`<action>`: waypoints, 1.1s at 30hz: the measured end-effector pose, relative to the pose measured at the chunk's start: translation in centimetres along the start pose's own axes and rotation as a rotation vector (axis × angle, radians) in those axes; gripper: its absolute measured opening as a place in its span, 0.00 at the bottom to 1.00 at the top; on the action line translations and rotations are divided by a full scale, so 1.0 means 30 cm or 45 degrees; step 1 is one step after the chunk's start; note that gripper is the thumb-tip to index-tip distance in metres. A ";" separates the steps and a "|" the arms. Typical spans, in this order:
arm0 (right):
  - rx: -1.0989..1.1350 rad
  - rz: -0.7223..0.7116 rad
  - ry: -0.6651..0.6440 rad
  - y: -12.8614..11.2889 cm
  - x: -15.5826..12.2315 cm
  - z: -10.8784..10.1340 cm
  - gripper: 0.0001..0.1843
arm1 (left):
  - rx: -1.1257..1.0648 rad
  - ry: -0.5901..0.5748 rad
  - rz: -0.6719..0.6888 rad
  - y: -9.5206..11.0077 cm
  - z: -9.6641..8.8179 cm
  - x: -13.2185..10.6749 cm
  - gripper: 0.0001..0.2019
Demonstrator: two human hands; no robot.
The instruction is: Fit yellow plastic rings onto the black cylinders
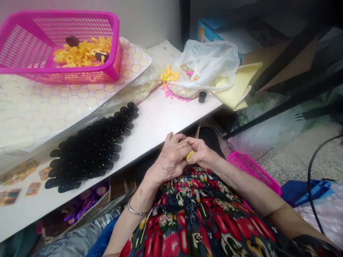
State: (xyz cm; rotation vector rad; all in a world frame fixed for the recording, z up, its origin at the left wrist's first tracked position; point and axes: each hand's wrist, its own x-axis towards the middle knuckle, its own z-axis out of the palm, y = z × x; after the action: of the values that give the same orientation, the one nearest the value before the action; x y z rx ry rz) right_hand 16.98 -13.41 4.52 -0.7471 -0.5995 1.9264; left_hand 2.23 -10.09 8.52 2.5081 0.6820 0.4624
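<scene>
My left hand (173, 157) and my right hand (202, 152) meet over my lap, just off the table's front edge. A small yellow plastic piece (190, 155) shows by my right thumb, pinched in the right hand. The fingers of my left hand are closed and lie against the right fingers; what they hold, if anything, is hidden. On the table to the left lies a dense cluster of black, rounded plastic pieces (88, 150). Similar-looking yellow pieces (83, 53) fill part of the pink basket (116, 46), with a couple of dark ones among them.
Sheets of round stickers (66, 107) lie under the basket. Farther back on the white table (158, 121) are a clear plastic bag (211, 60), yellow pieces (170, 75), pink beads (174, 95) and a small black cylinder (202, 96). Another pink basket (254, 171) stands below, right.
</scene>
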 end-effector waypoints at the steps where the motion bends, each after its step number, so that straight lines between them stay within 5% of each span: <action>1: -0.002 0.051 -0.054 -0.003 -0.002 -0.003 0.29 | -0.006 -0.019 0.002 0.005 -0.001 -0.002 0.08; 6: -0.127 0.050 -0.136 -0.017 -0.011 -0.030 0.29 | -0.084 -0.017 0.042 0.007 0.007 -0.003 0.10; 13: -0.040 -0.306 0.011 0.011 0.005 -0.028 0.38 | -0.101 0.381 0.062 -0.039 0.008 -0.010 0.20; 26: 0.013 -0.162 -0.227 0.003 -0.013 -0.039 0.42 | 0.099 0.541 0.202 -0.018 0.017 -0.026 0.13; 33: -0.317 -0.146 -0.168 -0.005 -0.009 -0.040 0.35 | 0.115 0.598 0.196 -0.014 0.053 -0.025 0.09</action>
State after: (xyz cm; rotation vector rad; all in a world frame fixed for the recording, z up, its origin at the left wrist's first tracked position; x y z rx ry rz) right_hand 18.03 -13.47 3.86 -0.7265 -0.9567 1.8240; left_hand 2.15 -10.78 6.86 2.5657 0.6909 1.1227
